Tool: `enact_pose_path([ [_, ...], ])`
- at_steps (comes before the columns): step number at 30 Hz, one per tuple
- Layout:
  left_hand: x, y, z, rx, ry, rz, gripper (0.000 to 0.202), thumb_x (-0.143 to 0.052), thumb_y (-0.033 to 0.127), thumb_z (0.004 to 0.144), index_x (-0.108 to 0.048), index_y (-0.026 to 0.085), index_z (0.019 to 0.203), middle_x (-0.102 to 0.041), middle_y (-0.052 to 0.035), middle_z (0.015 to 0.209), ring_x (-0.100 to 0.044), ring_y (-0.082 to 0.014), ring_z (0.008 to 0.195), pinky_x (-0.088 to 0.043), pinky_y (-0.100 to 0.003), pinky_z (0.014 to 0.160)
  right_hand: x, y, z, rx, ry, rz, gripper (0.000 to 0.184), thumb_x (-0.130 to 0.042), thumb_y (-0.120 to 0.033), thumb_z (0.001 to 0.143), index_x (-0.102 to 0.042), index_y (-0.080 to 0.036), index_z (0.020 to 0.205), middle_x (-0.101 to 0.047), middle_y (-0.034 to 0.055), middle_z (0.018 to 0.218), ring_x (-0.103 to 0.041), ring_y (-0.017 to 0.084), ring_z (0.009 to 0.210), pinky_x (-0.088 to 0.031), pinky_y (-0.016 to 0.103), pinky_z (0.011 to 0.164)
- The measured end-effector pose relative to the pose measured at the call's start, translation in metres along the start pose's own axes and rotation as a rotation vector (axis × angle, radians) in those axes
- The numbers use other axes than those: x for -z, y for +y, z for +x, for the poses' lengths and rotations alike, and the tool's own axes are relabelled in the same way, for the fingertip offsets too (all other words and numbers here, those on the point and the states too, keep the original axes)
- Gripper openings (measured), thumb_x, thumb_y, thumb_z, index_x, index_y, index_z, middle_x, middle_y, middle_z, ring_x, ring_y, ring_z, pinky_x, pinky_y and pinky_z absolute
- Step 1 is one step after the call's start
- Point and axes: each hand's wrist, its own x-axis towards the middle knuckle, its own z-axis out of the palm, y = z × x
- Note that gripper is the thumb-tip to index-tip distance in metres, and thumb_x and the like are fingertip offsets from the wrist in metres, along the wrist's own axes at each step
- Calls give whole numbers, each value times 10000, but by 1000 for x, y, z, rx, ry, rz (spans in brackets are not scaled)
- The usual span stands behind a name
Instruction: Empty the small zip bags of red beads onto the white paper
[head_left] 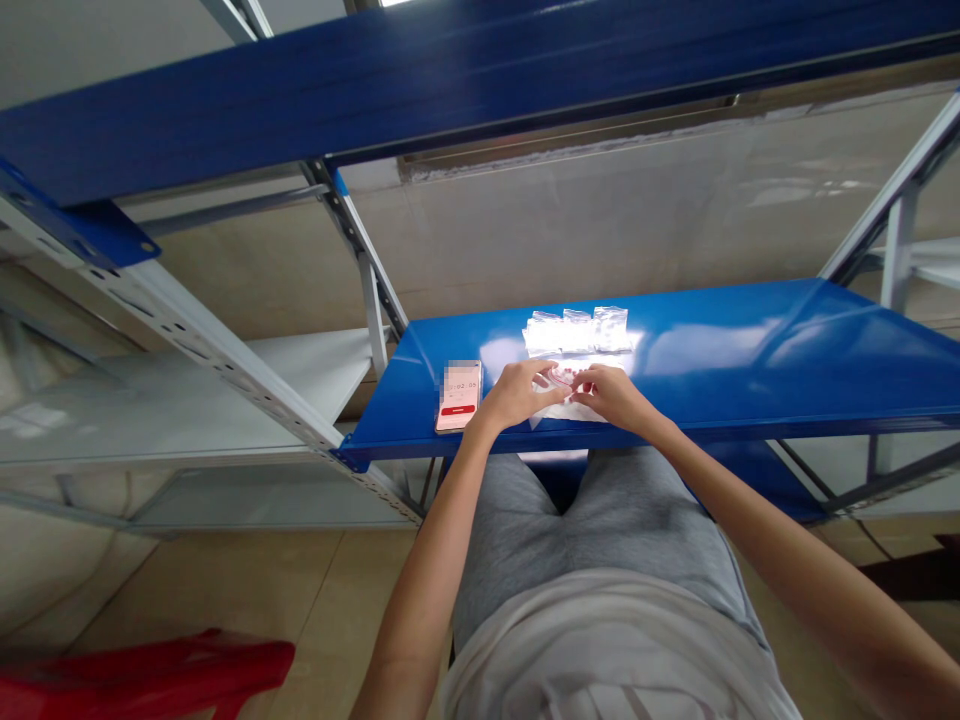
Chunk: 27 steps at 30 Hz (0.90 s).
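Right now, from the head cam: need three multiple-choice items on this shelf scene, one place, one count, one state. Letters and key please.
1. Where does the smartphone lie relative to the person's left hand?
A) Behind the clear bags
B) Beside it, on the blue steel shelf
C) On the floor

2. How many piles of small clear plastic bags lie beyond the hands?
A) Two
B) Five
C) Three

3. What state is the phone's screen in?
A) Lit, with digits above a red bar
B) Dark
C) Face down

Key:
1. B, it lies on the shelf, just left of that hand.
2. C, three piles stand side by side.
3. A, the bright screen shows both.
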Motion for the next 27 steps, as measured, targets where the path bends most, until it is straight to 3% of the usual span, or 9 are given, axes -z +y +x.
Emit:
enact_pose_path([
  [10,3,3,-1,8,-3,-22,472,-731,459,857,-723,172,1231,-770,-91,1145,-731,-217,982,-570,-300,850,-7,0,-1,17,-22,-48,154,-661,-173,868,-813,-186,886,-684,72,860,-596,187,777,-383,274,728],
  [15,5,5,-2,20,7,-29,483,-736,466,853,-720,169,1234,-771,-97,1133,-734,-219,957,-575,-301,833,1,-8,-1,22,21,-39,176,-620,-190,902,-794,-174,884,-684,79,853,-591,181,744,-390,277,714],
  [23,2,3,-1,6,-21,-34,495,-734,486,850,-715,161,1223,-767,-99,1134,-732,-223,969,-561,-291,787,30,-21,-1,-60,160,268,235,-594,-340,913,-754,-170,894,-717,50,762,-582,179,683,-413,297,664],
  [27,-1,6,-1,-47,-45,-42,384,-722,449,865,-738,188,1146,-777,-66,1043,-724,-207,918,-550,-291,781,29,-32,-1,-36,112,332,297,-593,-415,907,-754,-168,873,-721,58,762,-582,181,685,-420,298,648],
])
